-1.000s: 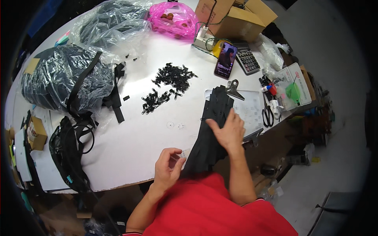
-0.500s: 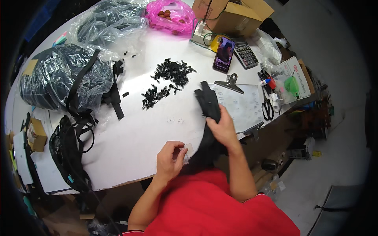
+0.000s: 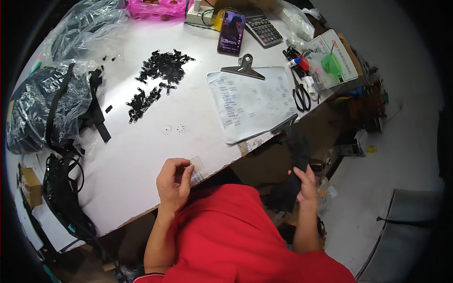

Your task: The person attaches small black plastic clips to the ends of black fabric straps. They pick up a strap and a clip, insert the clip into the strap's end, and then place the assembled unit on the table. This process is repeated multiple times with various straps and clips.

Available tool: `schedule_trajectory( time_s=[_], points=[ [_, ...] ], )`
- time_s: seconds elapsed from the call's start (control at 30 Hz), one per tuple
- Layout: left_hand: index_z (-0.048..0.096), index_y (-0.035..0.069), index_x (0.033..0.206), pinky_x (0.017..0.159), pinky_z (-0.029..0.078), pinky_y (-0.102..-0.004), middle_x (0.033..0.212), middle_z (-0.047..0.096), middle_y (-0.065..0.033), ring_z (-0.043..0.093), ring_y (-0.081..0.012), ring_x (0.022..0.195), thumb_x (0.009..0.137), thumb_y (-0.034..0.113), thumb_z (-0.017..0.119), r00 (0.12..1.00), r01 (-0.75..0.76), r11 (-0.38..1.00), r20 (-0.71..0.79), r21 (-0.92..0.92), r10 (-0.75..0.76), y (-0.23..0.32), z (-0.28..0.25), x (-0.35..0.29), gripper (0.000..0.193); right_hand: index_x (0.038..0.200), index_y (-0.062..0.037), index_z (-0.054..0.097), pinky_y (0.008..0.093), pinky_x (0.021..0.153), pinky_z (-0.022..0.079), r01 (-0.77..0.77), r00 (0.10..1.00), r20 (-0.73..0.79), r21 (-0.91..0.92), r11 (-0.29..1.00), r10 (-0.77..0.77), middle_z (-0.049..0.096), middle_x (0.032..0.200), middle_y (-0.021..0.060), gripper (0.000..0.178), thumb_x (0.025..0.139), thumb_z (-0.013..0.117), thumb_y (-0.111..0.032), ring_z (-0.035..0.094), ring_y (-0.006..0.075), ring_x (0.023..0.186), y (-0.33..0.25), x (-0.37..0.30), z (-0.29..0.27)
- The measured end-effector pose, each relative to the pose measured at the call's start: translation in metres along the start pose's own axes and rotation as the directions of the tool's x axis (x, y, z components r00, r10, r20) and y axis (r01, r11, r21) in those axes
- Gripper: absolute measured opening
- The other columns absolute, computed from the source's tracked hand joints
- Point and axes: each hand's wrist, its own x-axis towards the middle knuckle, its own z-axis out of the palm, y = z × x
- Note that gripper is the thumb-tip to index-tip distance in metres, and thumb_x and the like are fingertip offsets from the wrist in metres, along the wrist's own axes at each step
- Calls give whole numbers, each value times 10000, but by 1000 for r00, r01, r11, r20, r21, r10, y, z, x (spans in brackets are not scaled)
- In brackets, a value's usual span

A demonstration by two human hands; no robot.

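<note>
My right hand (image 3: 304, 184) is closed on a bundle of black fabric strips (image 3: 298, 151), held off the table's right front edge. The bundle hangs down past the hand, its lower part dark and hard to make out. Near the front edge, my left hand (image 3: 172, 186) is curled with thumb and forefinger pinched together; anything between them is too small to name. A clear plastic piece (image 3: 196, 165) lies at its fingertips. Farther back on the table are two heaps of small black zipper sliders, a larger heap (image 3: 166, 66) and a smaller heap (image 3: 143, 103).
A clipboard with printed sheets (image 3: 255, 106) lies right of the heaps. Behind it are a lit phone (image 3: 231, 33) and a calculator (image 3: 264, 30). Black scissors (image 3: 301, 96) rest at the right edge. A plastic-wrapped dark bundle (image 3: 47, 108) and a black bag (image 3: 66, 193) stand left.
My right hand has carried the black fabric strips right and off the table, uncovering the clipboard's sheets. The view has shifted right; my left hand keeps its pinch by the plastic piece.
</note>
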Motion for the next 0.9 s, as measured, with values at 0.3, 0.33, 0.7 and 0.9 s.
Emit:
schedule_trajectory(
  time_s=[0.3,0.33,0.7,0.9],
  points=[
    [643,14,942,628,495,-268,807,643,-85,632,-169,674,890,15,696,999,-33,998,-35,46,35,-1,0,0,74,1056,5,658,395,722,584,-170,940,-259,208,963,222,694,966,123,213,855,705,-48,696,262,863,89,214,-95],
    [644,14,940,626,494,-268,805,642,-85,631,-169,673,890,13,695,999,-31,998,-38,47,32,-1,1,0,72,1051,0,665,398,712,581,-196,932,-259,224,955,253,692,964,124,217,851,716,-67,693,267,854,91,234,-104],
    [640,-5,995,756,501,-282,945,654,-94,626,-156,824,889,12,696,988,150,909,89,-389,-125,22,-12,-4,121,1153,-69,633,304,687,530,-29,917,-373,-421,907,-144,682,1020,70,280,958,654,-269,646,149,837,128,221,-116],
    [627,-3,982,748,472,-371,978,596,-153,575,-243,831,972,243,654,908,48,430,219,-902,357,125,-71,4,248,1037,-36,623,209,580,455,419,898,141,-557,717,-416,594,785,-11,125,958,670,-121,572,51,682,104,27,26]
  ],
)
